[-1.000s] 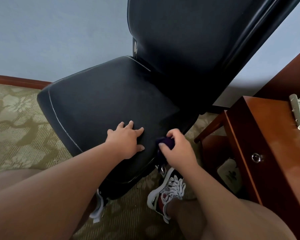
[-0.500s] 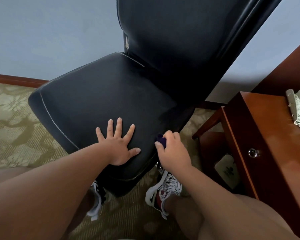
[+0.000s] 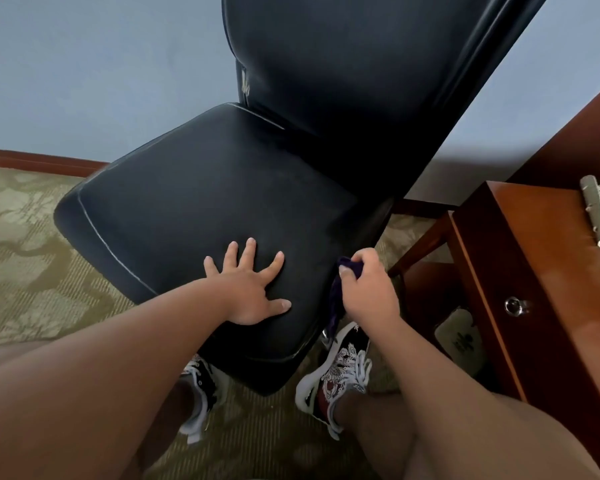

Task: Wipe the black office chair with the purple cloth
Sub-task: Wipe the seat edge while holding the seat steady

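One black office chair [image 3: 201,202]: smooth, matte, leather-like seat, rounded corners, pale piping. Our left hand [image 3: 248,294] lies flat near its front edge, fingers splayed, holding nothing. Our right hand [image 3: 369,294] curls round one purple cloth [image 3: 351,267], soft and bunched, at the seat's right edge; a fold hangs below the fist. Two patterned sneakers [image 3: 340,372] on woven carpet [image 3: 32,254].
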Motion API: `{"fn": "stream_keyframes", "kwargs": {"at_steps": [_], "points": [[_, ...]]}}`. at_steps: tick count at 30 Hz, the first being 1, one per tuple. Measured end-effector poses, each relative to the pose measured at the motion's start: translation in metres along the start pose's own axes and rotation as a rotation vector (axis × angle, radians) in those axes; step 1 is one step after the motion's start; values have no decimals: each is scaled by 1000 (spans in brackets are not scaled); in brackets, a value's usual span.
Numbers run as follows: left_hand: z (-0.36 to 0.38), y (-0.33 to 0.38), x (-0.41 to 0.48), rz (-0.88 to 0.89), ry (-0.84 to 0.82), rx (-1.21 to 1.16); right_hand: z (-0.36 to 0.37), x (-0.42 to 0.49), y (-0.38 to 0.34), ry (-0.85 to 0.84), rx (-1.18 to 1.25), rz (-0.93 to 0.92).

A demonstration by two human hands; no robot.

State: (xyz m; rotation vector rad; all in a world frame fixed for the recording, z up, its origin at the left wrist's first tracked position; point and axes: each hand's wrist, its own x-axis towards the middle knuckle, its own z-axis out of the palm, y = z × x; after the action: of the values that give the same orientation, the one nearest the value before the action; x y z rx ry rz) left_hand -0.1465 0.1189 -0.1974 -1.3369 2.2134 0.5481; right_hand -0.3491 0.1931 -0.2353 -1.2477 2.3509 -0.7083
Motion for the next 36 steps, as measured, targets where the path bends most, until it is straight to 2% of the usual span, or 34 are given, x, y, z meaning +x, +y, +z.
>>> {"fn": "stream_keyframes", "kwargs": {"at_steps": [9,15,20,25,32,36], "points": [[6,19,6,-21,117,53,-12,-29,-8,-229,-100,-110],[7,22,5,-33,143,76,-9,-71,-19,-379,-169,-314],[6,18,5,-27,134,48,-5,-55,-9,-231,-176,-363],[5,15,5,-1,115,63,-8,-3,-1,-40,-143,-198],[4,19,6,-6,105,54,-16,44,4,36,-84,-47],[3,24,8,-22,102,63,-19,53,10,-24,1,-50]]}}
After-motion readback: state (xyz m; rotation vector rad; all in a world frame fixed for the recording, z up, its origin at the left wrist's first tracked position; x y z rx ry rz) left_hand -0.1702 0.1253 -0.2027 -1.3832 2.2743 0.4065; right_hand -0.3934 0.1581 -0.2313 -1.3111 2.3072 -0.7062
